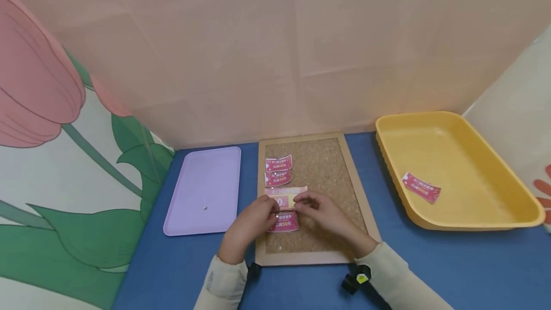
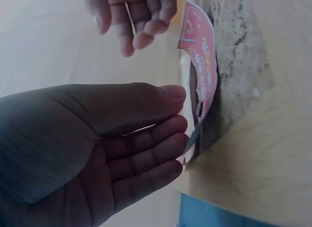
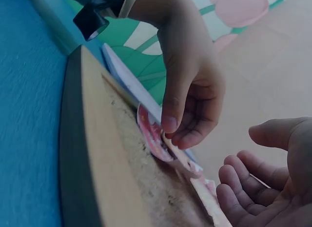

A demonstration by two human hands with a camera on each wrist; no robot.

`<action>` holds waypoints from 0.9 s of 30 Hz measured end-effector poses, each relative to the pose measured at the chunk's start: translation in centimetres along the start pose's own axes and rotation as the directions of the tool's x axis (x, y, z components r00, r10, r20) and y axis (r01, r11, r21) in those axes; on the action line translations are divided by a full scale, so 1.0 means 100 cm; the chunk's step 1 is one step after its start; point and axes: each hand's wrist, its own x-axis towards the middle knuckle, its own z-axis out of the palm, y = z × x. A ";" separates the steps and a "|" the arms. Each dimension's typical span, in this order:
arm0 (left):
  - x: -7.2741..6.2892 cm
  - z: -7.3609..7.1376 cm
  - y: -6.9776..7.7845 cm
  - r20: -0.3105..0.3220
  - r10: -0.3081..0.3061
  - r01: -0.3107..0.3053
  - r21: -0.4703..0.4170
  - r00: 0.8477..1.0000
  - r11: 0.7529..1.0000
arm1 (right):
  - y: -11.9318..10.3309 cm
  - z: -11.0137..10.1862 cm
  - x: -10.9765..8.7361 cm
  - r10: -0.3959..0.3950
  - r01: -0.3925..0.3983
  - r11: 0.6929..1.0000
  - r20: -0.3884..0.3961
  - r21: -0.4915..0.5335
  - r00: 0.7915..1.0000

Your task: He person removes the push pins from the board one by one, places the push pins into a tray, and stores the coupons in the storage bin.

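A pale pink-and-yellow coupon (image 1: 281, 200) lies across the cork board (image 1: 320, 166), overlapping the red coupon (image 1: 286, 224) below it. At its left edge my left hand (image 1: 254, 219) pinches the paper between thumb and fingertips; the right wrist view shows this left hand (image 3: 192, 85) close over the board. My right hand (image 1: 325, 212) is over the coupon's right end. Seen from its own wrist, the right hand (image 3: 278, 173) has thumb and fingers apart with nothing between them. A curled red coupon (image 2: 207, 66) rises beside my left fingertips.
Higher on the board are two red coupons, an upper one (image 1: 278, 163) and a lower one (image 1: 277, 178). To the left lies a purple tray (image 1: 206, 171) with a small shiny piece (image 1: 204, 208). A yellow bin (image 1: 465, 157) on the right holds a red coupon (image 1: 421, 187).
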 end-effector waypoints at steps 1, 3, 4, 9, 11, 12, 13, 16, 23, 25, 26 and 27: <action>0.001 0.000 0.000 0.005 -0.004 0.004 -0.001 1.000 1.000 | 0.002 0.000 0.001 0.003 -0.003 1.000 0.004 -0.016 1.000; 0.001 0.001 -0.001 0.014 -0.014 0.014 -0.003 1.000 1.000 | 0.007 0.002 0.002 0.002 -0.001 0.999 0.023 -0.044 1.000; 0.001 0.002 -0.002 0.016 -0.015 0.015 -0.003 1.000 1.000 | 0.009 0.002 0.002 0.004 -0.002 0.998 0.034 -0.055 0.999; 0.003 0.003 -0.004 0.012 -0.011 0.011 -0.007 1.000 1.000 | 0.017 0.003 0.003 0.012 -0.005 0.997 0.091 -0.076 0.996; 0.004 0.004 -0.005 0.008 -0.008 0.008 -0.006 1.000 1.000 | 0.019 0.002 0.003 0.016 -0.008 0.997 0.101 -0.078 0.995; 0.005 0.005 -0.006 0.007 -0.008 0.008 -0.007 1.000 1.000 | 0.019 0.002 0.003 0.018 -0.010 0.997 0.103 -0.082 0.995; 0.005 0.005 -0.007 0.006 -0.008 0.008 -0.005 1.000 1.000 | 0.019 0.002 0.003 0.022 -0.013 0.996 0.104 -0.085 0.994; 0.006 0.007 -0.008 0.010 -0.009 0.009 0.007 1.000 1.000 | 0.019 0.001 0.003 0.035 -0.025 0.995 0.103 -0.096 0.994; 0.006 0.007 -0.009 0.011 -0.024 0.024 0.016 1.000 1.000 | 0.017 -0.002 0.001 0.067 -0.053 0.990 0.098 -0.133 0.993; 0.006 0.008 -0.010 0.011 -0.032 0.032 0.014 0.999 0.999 | 0.017 -0.002 0.001 0.073 -0.059 0.988 0.097 -0.146 0.993; 0.006 0.008 -0.010 0.012 -0.038 0.038 0.014 0.999 0.999 | 0.017 -0.003 0.001 0.076 -0.062 0.987 0.097 -0.147 0.992; 0.005 0.008 -0.010 0.012 -0.044 0.044 0.014 0.999 0.999 | 0.017 -0.003 0.002 0.078 -0.063 0.987 0.098 -0.146 0.992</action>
